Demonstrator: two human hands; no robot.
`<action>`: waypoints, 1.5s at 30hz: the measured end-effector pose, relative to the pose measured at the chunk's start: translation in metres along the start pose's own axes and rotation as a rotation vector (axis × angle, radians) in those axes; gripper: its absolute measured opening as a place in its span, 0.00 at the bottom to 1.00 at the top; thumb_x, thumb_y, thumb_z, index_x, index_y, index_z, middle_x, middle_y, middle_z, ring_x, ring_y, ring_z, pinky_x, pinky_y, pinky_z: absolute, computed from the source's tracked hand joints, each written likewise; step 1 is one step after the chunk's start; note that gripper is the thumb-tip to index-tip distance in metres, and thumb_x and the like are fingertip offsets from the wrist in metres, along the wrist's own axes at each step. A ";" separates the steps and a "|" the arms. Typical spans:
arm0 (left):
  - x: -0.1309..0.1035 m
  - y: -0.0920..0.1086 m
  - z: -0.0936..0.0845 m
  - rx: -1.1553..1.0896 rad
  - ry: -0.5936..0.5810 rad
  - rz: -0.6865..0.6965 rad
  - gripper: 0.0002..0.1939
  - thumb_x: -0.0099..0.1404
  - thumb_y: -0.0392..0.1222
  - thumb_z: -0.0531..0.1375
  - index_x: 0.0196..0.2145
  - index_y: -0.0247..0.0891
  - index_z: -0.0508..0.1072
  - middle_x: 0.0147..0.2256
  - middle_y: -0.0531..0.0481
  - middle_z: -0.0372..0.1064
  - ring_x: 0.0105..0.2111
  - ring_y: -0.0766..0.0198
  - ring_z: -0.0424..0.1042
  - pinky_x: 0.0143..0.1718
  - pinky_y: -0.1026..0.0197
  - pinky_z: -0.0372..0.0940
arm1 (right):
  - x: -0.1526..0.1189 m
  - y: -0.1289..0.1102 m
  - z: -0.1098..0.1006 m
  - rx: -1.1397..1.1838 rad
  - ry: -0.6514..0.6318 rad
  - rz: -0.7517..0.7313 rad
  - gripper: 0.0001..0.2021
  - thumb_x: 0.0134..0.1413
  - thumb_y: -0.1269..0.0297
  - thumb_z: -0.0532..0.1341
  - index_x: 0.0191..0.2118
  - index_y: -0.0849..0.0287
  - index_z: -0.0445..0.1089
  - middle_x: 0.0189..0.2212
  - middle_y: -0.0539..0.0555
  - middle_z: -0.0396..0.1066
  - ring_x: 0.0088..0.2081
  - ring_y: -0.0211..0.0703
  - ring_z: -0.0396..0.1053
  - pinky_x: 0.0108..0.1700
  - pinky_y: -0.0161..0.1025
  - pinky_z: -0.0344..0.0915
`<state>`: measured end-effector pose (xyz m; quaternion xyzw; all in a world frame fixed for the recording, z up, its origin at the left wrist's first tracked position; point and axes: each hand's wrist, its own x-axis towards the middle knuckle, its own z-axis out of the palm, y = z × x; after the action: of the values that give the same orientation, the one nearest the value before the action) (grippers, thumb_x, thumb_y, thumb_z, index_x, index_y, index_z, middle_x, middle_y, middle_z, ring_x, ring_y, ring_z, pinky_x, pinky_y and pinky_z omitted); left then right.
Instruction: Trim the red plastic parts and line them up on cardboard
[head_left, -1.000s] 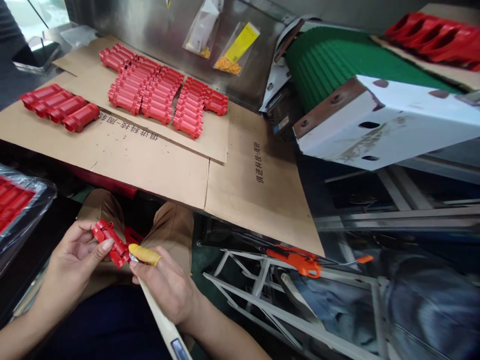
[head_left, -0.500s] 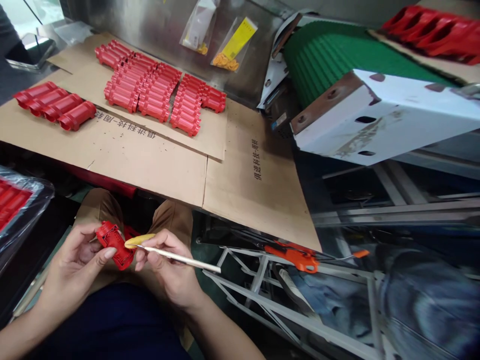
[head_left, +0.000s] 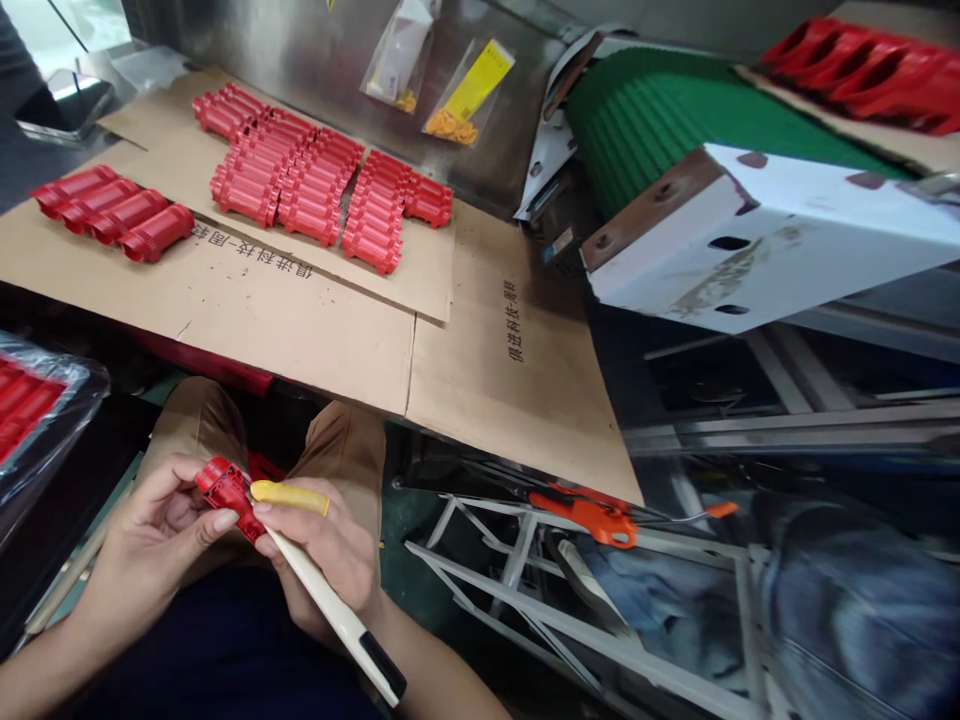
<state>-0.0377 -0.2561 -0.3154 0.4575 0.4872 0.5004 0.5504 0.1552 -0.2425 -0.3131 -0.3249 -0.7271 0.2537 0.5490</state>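
My left hand (head_left: 169, 520) is closed around a red ribbed plastic tube fitting (head_left: 225, 488), tilted above my lap, thumb across its near side. In my right hand (head_left: 330, 550) is a slim white-handled craft knife (head_left: 319, 590) with a black end. Its tip points up and left at the fitting, hidden by fingers and the part. A yellow finger cot (head_left: 289, 495) covers the right index finger. The right fingertips meet the fitting's right edge.
Several red fittings (head_left: 307, 180) lie in rows on cardboard (head_left: 330, 340), with more (head_left: 112, 210) at left. A plastic-lined box (head_left: 75, 400) of red parts stands left. A green conveyor (head_left: 652, 110) with white frame is at right. An orange air gun (head_left: 592, 515) hangs below the table.
The knife has swung from nearly level to steeply slanted, its black end now showing lower right. My right hand has turned and moved closer to the fitting. The left hand holds on.
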 end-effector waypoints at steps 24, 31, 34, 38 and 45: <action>-0.003 0.003 0.011 -0.109 0.117 -0.075 0.10 0.62 0.41 0.74 0.39 0.44 0.78 0.35 0.53 0.78 0.35 0.65 0.79 0.40 0.69 0.75 | -0.002 -0.008 -0.006 0.079 0.010 0.152 0.10 0.68 0.73 0.64 0.52 0.60 0.75 0.45 0.61 0.81 0.50 0.49 0.79 0.52 0.46 0.77; -0.004 0.022 0.012 -0.424 -0.017 -0.574 0.24 0.60 0.50 0.75 0.52 0.45 0.79 0.43 0.45 0.81 0.32 0.60 0.78 0.36 0.60 0.75 | 0.014 0.001 -0.027 0.169 -0.105 0.737 0.08 0.68 0.59 0.63 0.43 0.56 0.77 0.31 0.51 0.77 0.28 0.37 0.73 0.30 0.33 0.69; -0.005 0.020 0.009 -0.460 -0.032 -0.660 0.29 0.61 0.60 0.72 0.54 0.40 0.83 0.52 0.38 0.80 0.36 0.59 0.77 0.39 0.62 0.74 | 0.017 0.005 -0.022 0.438 -0.249 1.058 0.19 0.59 0.45 0.69 0.35 0.58 0.74 0.22 0.46 0.70 0.18 0.32 0.63 0.19 0.29 0.59; -0.006 0.018 0.009 -0.332 0.025 -0.434 0.32 0.51 0.61 0.77 0.49 0.40 0.85 0.59 0.37 0.76 0.44 0.53 0.78 0.38 0.64 0.74 | 0.011 0.003 -0.016 0.356 -0.201 0.994 0.20 0.62 0.45 0.68 0.33 0.58 0.72 0.20 0.45 0.70 0.18 0.33 0.66 0.20 0.30 0.65; -0.004 0.022 0.018 -0.218 0.258 -0.338 0.18 0.56 0.46 0.78 0.38 0.36 0.78 0.45 0.43 0.81 0.22 0.72 0.68 0.20 0.70 0.65 | 0.003 -0.008 -0.026 -0.046 -0.103 0.061 0.19 0.66 0.77 0.65 0.60 0.61 0.74 0.51 0.62 0.81 0.53 0.47 0.80 0.53 0.41 0.80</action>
<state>-0.0224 -0.2590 -0.2910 0.2394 0.5661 0.5052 0.6057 0.1783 -0.2449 -0.2987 -0.3461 -0.7496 0.2700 0.4954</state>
